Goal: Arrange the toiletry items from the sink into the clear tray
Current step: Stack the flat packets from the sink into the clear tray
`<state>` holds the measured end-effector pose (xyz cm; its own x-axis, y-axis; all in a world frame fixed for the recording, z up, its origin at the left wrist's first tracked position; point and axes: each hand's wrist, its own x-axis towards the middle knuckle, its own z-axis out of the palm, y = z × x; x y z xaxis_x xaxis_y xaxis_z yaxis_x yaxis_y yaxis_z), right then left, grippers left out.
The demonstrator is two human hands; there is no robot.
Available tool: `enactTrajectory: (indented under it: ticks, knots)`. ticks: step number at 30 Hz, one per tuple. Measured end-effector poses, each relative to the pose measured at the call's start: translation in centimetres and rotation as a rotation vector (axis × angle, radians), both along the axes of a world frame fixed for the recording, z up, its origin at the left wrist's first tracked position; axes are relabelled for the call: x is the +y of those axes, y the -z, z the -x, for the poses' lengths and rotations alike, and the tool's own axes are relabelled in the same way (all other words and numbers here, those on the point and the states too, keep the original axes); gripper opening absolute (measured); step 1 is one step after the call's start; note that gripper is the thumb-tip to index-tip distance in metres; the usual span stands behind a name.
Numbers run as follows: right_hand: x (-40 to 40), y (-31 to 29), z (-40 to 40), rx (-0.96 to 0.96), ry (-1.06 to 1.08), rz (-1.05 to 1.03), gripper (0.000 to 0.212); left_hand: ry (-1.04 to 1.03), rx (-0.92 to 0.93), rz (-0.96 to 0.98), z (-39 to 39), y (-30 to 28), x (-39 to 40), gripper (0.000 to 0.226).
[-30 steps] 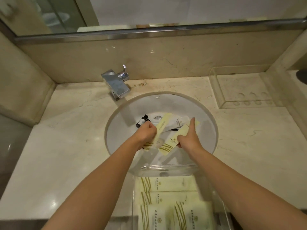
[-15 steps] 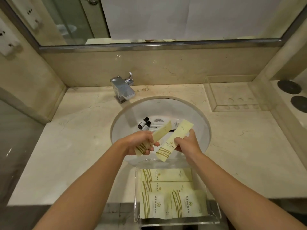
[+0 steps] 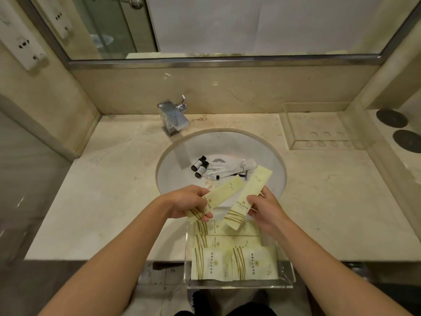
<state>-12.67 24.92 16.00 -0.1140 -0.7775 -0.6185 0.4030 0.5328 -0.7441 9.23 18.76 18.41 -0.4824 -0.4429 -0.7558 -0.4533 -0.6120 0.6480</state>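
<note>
Holding one long cream sachet apiece, the left hand (image 3: 190, 202) and right hand (image 3: 265, 207) hovered between the sink (image 3: 173, 156) and the clear tray (image 3: 239, 285). Left fingers curled round the left sachet (image 3: 216, 198) near its striped end; the right thumb and fingers pinched the right sachet (image 3: 248, 197) mid-length. Both packets slanted with striped ends toward the tray, probably so they would match the four packets (image 3: 234, 249) lying flat there. Two dark bottles (image 3: 200, 166), a white tube (image 3: 237, 167) and small pieces remained in the basin. A second clear tray (image 3: 319, 142) sat by the wall.
</note>
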Motion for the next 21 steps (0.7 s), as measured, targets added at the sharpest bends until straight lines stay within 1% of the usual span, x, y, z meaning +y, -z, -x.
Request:
enactTrajectory:
  ticks: [3, 6, 9, 11, 13, 16, 17, 19, 21]
  knots:
    - [0.2, 0.3, 0.4, -0.050, 0.049, -0.028, 0.028, 0.000, 0.018, -0.002, -0.3, 0.1, 0.0, 0.039]
    - [0.4, 0.4, 0.7, -0.050, 0.079, -0.048, 0.025, 0.012, -0.042, 0.114, -0.6, 0.8, 0.0, 0.038]
    - [1.1, -0.2, 0.8, -0.057, 0.042, -0.039, 0.013, 0.018, -0.091, 0.184, -0.7, 1.0, 0.5, 0.031]
    - [1.5, -0.3, 0.9, -0.022, -0.025, -0.046, 0.015, 0.026, -0.111, 0.193, -1.0, 1.2, 1.0, 0.031]
    - [1.7, -0.1, 1.0, 0.070, -0.097, -0.049, 0.021, 0.051, -0.127, 0.206, -1.1, 1.3, 1.5, 0.035]
    - [1.8, 0.4, 1.4, 0.191, -0.120, -0.046, 0.020, 0.075, -0.165, 0.276, -0.9, 1.5, 2.0, 0.036]
    - [1.9, 0.6, 1.6, 0.197, -0.115, -0.039, 0.018, 0.075, -0.174, 0.298, -0.8, 1.6, 2.1, 0.036]
    - [2.3, 1.0, 1.9, 0.148, -0.086, -0.034, 0.014, 0.061, -0.179, 0.329, -0.5, 1.7, 2.0, 0.037]
    - [2.7, 1.3, 1.8, 0.117, -0.080, -0.043, 0.015, 0.025, -0.176, 0.354, -0.5, 1.7, 1.9, 0.037]
